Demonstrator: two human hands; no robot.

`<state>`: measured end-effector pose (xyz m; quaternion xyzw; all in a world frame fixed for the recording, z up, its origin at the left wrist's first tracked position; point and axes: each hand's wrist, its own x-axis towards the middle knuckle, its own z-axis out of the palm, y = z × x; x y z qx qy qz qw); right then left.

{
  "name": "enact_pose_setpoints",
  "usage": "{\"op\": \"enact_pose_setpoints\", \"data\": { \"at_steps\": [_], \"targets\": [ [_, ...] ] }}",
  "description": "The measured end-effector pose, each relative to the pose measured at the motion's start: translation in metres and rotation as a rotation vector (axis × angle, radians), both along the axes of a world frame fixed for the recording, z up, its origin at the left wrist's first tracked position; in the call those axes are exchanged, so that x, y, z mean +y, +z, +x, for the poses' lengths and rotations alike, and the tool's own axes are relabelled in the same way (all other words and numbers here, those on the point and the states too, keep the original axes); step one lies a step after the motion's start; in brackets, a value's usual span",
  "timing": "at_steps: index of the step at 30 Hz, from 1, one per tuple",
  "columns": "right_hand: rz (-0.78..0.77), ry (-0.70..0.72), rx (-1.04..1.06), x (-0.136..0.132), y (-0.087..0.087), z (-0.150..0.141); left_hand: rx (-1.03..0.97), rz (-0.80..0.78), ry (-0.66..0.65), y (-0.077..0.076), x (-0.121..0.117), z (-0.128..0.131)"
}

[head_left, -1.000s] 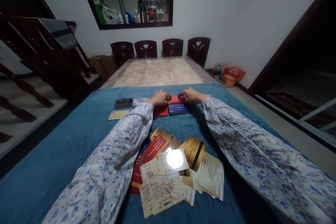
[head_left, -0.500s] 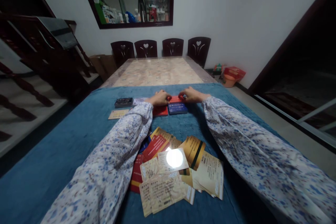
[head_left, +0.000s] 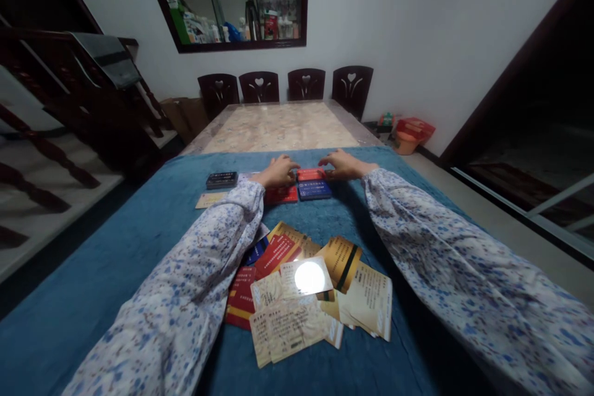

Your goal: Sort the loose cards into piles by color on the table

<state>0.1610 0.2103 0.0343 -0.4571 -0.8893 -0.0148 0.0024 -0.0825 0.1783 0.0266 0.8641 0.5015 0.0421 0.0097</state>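
Note:
My left hand (head_left: 279, 172) is at the left edge of a stack of red cards (head_left: 310, 175), fingers loosely bent and apart, with nothing seen in them. On the other side of that stack, my right hand (head_left: 344, 166) is open, its thumb low by the right edge and its fingers raised. Just in front lies a blue card stack (head_left: 314, 190). Below my left hand sits another red card stack (head_left: 282, 196), partly covered by the hand. Closer to me, a loose pile of beige, gold and red cards (head_left: 299, 325) is spread between my forearms, one card glaring with light.
Further left are a black card stack (head_left: 221, 180) and a beige card (head_left: 210, 200). A blue cloth (head_left: 153, 247) covers the near part of the table, whose stone-patterned top (head_left: 283, 127) shows beyond. Several dark chairs (head_left: 306, 85) line the far wall.
Both hands have loosened from the red stack between them. My right hand's fingers have lifted and spread, and more of the red stack's top shows.

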Motion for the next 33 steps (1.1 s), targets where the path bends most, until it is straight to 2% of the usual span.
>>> {"op": "enact_pose_setpoints", "data": {
  "at_steps": [6, 13, 25, 33],
  "targets": [
    [0.065, 0.025, 0.056, -0.019, 0.017, -0.002, -0.035, 0.036, -0.027, 0.011, -0.017, -0.015],
    [0.118, 0.098, 0.103, -0.041, 0.025, -0.015, -0.054, 0.047, -0.018, 0.017, -0.045, -0.034],
    [0.118, 0.161, 0.105, -0.087, 0.020, -0.052, -0.076, 0.102, -0.012, 0.009, -0.098, -0.065],
    [0.052, 0.189, 0.120, -0.117, 0.016, -0.077, -0.075, 0.123, -0.008, 0.004, -0.133, -0.081]
  ]
}}
